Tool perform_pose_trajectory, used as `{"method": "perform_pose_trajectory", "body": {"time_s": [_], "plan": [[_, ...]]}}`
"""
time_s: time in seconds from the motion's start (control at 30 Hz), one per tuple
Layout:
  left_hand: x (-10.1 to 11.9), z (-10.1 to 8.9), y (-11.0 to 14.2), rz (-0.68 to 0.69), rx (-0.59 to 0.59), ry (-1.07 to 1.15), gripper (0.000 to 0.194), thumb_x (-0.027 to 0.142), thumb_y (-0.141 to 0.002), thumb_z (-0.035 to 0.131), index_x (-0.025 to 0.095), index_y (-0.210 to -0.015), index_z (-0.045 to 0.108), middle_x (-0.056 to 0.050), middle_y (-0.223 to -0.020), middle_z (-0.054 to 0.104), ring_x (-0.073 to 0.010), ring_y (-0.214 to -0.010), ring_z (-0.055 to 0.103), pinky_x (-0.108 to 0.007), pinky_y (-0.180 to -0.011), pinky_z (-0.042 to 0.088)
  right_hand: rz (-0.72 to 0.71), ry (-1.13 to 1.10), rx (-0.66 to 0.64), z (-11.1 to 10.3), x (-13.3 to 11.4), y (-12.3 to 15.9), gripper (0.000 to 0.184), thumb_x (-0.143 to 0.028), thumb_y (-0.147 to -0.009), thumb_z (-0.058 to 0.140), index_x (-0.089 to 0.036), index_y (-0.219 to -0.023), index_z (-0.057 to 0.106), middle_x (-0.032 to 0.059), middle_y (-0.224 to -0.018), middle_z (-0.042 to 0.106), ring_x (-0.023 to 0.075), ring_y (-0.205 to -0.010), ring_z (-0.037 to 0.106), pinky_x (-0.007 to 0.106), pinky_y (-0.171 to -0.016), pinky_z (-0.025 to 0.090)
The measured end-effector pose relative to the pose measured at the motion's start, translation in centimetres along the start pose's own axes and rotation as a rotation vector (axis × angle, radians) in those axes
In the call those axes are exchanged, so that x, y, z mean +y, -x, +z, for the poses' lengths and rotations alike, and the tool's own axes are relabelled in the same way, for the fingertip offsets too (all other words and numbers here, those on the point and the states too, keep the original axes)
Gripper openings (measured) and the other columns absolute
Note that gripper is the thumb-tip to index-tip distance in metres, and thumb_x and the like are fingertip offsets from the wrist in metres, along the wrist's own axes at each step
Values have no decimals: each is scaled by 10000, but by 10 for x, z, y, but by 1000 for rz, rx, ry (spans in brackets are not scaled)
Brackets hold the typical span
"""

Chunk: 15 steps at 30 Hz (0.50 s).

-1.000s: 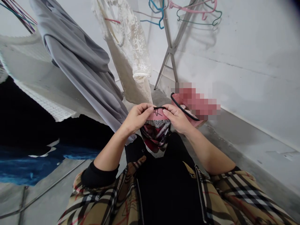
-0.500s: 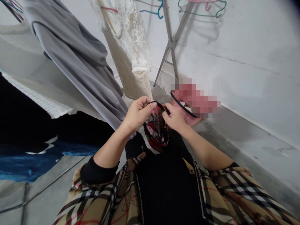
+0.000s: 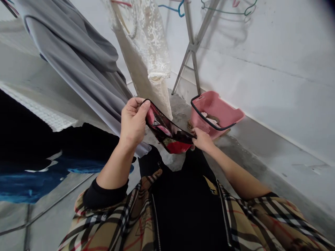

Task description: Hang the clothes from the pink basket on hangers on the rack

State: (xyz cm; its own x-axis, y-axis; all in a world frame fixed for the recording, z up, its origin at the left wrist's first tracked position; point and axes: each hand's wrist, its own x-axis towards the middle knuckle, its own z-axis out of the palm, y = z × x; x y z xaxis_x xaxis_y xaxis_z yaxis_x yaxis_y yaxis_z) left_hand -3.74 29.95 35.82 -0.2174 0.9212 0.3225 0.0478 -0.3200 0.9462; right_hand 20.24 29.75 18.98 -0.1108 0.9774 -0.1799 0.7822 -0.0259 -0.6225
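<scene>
A small patterned garment (image 3: 175,139), red, pink and black with a narrow black edge, is stretched between my two hands in front of my legs. My left hand (image 3: 134,120) pinches its upper left corner between thumb and fingers. Lower down, my right hand (image 3: 202,140) grips the opposite end of the black edge. The edge runs taut and slants down to the right, while the cloth hangs below it. Which kind of garment it is, I cannot tell.
A pink basket (image 3: 230,111) with a dark rim and some cloth inside stands by the wall. Grey fabric (image 3: 78,62), a cream lace garment (image 3: 154,45) and dark and blue clothes (image 3: 31,181) hang on the left. Behind is a metal rack leg (image 3: 193,47) with hangers (image 3: 227,12) above.
My hands have moved apart, the left leftward and up, the right slightly down. The garment, bunched between them before, is now pulled out wide. The basket shows more clearly.
</scene>
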Motion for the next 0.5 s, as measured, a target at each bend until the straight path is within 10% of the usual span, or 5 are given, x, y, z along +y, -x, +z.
{"method": "perform_pose_trajectory", "body": {"time_s": [0.23, 0.5], "plan": [[-15, -22, -9, -72, -12, -85, 93, 212, -797, 623, 184, -734, 561, 61, -460, 546, -64, -378, 467, -164, -409, 376, 92, -396, -45, -49, 16, -5, 197, -177, -765, 563, -148, -956, 604, 33, -807, 668, 92, -574, 599, 203, -518, 505], [-27, -35, -14, -220, -81, -193, 103, 213, -741, 648, 165, -686, 575, 51, -452, 536, -63, -384, 457, -164, -405, 355, 163, -1034, -195, -93, -2, 2, 328, -345, -665, 750, -147, -909, 655, 17, -674, 672, 95, -487, 554, 201, -436, 431]]}}
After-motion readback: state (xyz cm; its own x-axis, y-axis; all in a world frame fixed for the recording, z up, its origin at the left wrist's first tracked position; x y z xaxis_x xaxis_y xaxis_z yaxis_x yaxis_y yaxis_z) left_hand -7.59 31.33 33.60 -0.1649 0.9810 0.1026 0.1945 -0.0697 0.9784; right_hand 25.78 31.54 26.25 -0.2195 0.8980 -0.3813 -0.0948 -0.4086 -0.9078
